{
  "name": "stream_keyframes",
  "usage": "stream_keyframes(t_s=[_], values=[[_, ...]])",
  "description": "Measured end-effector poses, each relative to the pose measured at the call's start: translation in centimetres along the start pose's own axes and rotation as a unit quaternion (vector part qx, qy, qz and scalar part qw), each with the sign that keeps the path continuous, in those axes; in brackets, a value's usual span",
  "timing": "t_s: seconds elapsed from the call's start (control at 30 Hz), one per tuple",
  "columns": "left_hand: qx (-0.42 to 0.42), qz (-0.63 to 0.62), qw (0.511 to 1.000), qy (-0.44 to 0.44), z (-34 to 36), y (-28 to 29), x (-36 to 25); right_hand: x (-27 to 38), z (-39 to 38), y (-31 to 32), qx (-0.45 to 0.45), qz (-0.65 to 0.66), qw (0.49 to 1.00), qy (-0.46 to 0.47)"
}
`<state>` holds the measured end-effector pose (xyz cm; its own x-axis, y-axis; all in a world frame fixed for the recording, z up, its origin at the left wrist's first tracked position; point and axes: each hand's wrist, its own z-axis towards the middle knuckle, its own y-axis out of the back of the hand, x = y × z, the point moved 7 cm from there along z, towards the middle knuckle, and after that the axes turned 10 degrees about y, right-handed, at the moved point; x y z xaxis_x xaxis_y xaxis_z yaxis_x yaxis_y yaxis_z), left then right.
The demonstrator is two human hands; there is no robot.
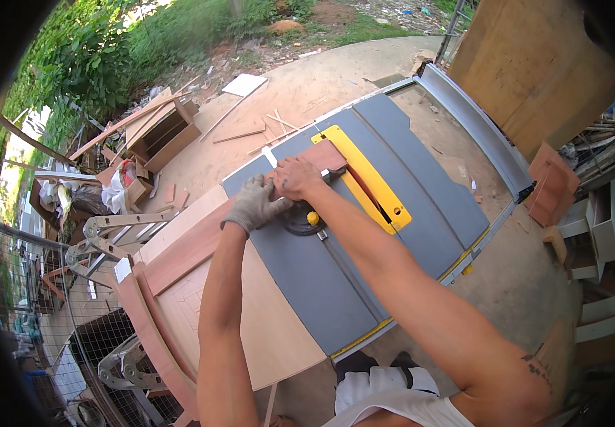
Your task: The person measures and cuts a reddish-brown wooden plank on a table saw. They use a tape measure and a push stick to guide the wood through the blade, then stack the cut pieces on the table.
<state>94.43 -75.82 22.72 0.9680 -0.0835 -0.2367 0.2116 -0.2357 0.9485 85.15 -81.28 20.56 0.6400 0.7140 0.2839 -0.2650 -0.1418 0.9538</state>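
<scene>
A reddish wooden board [324, 154] lies across the grey table saw top [350, 299], its far end over the yellow throat plate [366, 186]. My left hand [253, 204], in a grey work glove, is closed over the board. Right beside it, my bare right hand [298, 178] grips the board against the black miter gauge [306, 219], which has a yellow knob. The fingers of both hands are partly hidden. Near the right hand, the slot of the throat plate runs toward me; the blade cannot be made out.
A pale plywood panel [272, 320] adjoins the saw's left side, with a reddish strip [154, 320] along its edge. Folding ladder sections [112, 228] stand left. The silver rail [475, 132] bounds the saw's far right. Wood offcuts [268, 128] litter the ground; large plywood [535, 64] leans right.
</scene>
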Motion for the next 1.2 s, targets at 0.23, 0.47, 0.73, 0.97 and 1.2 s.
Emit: stream_keyframes(t_s=[0.23,0.47,0.73,0.97,1.2], values=[[-0.031,0.001,0.999,-0.006,4.4,1.5,3.6,-2.0,6.1,-0.1,-0.005,-0.002,1.000,-0.021],[-0.080,0.032,0.995,-0.054,6.5,1.0,4.7,-2.2,5.2,1.1,-0.159,-0.042,0.986,-0.025],[-0.069,0.006,0.995,-0.069,7.2,0.7,5.0,19.9,-15.8,5.9,-0.287,0.356,0.883,0.103],[-0.141,0.197,0.946,-0.213,7.7,-1.2,7.8,18.9,-45.3,-11.9,0.343,0.533,0.744,-0.211],[-0.059,0.047,0.996,-0.051,6.6,1.4,4.9,15.2,-43.6,-28.7,-0.256,0.849,0.286,-0.363]])
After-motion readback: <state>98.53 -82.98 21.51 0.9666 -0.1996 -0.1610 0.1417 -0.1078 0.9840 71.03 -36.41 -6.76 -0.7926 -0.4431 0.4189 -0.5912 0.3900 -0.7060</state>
